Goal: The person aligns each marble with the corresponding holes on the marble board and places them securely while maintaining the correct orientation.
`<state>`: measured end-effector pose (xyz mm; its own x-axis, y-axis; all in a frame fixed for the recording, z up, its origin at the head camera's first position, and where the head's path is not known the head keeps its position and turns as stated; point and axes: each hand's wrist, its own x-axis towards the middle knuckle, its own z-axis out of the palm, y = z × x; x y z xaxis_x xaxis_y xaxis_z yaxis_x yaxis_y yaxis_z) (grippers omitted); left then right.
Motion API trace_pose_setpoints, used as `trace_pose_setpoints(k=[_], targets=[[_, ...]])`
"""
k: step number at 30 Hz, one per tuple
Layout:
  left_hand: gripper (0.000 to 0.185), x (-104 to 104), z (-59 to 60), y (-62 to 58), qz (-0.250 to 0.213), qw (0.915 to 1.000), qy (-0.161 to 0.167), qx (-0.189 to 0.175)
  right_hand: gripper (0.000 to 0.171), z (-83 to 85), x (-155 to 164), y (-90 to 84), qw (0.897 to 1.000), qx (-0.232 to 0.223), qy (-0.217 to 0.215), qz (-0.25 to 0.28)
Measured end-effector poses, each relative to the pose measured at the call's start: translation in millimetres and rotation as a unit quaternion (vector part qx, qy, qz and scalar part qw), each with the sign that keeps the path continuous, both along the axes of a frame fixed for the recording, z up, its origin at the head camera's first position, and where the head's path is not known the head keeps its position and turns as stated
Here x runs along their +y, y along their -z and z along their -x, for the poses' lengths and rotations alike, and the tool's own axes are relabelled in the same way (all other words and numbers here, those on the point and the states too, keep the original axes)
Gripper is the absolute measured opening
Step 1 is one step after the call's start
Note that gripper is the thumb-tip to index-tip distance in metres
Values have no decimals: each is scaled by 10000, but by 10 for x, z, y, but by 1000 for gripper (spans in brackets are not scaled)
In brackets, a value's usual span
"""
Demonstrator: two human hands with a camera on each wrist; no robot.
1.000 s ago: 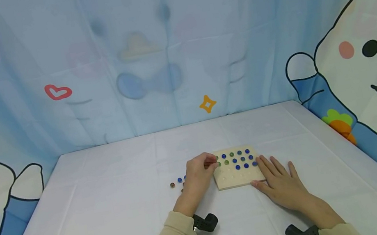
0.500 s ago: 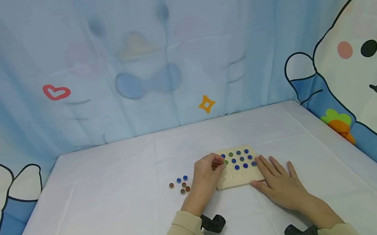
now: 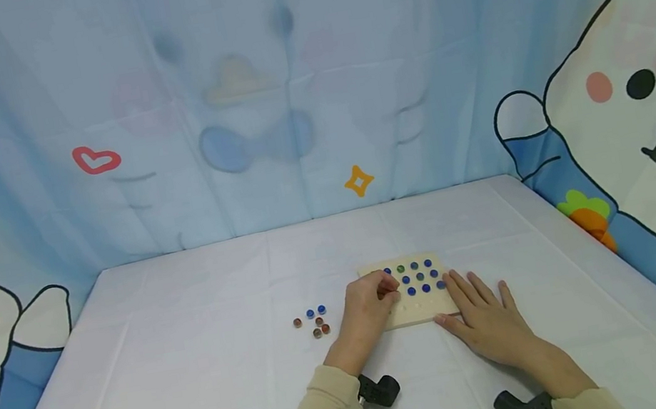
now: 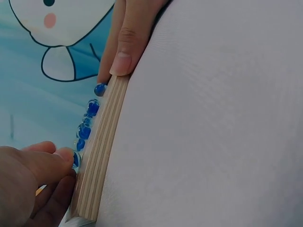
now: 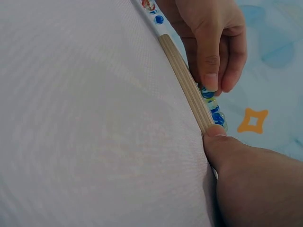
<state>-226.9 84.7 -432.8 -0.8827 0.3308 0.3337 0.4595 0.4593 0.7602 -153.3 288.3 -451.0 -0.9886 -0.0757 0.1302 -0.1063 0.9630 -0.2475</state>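
Blue marble (image 3: 391, 289) in left grip (image 3: 367, 310), over wooden board (image 3: 425, 310).

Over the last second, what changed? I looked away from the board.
The left hand slid right over the wooden board, fingertips pinched among the marbles, uncovering the loose marbles on the cloth. The right hand stayed flat against the board's right edge.

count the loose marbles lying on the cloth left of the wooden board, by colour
blue marbles: 2
reddish-brown marbles: 4
total: 6
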Motion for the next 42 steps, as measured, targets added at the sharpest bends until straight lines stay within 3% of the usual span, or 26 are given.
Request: trace_pose_setpoints(k=[15, 22, 29, 33, 42], targets=[[10, 31, 17, 8, 467, 9986, -38, 235, 86, 17, 3, 14, 10000, -21, 9, -74], [12, -30, 3, 2, 169, 9998, 42, -21, 86, 23, 3, 16, 9999, -36, 39, -109], [12, -74, 3, -39, 74, 9999, -18, 103, 86, 14, -3, -2, 10000, -54, 36, -66], [13, -117, -14, -100, 107, 9999, -104, -34, 87, 9, -6, -8, 9999, -73, 48, -51], [17, -360, -3, -165, 59, 9998, -198, 30, 86, -4, -12, -15, 10000, -30, 25, -51]])
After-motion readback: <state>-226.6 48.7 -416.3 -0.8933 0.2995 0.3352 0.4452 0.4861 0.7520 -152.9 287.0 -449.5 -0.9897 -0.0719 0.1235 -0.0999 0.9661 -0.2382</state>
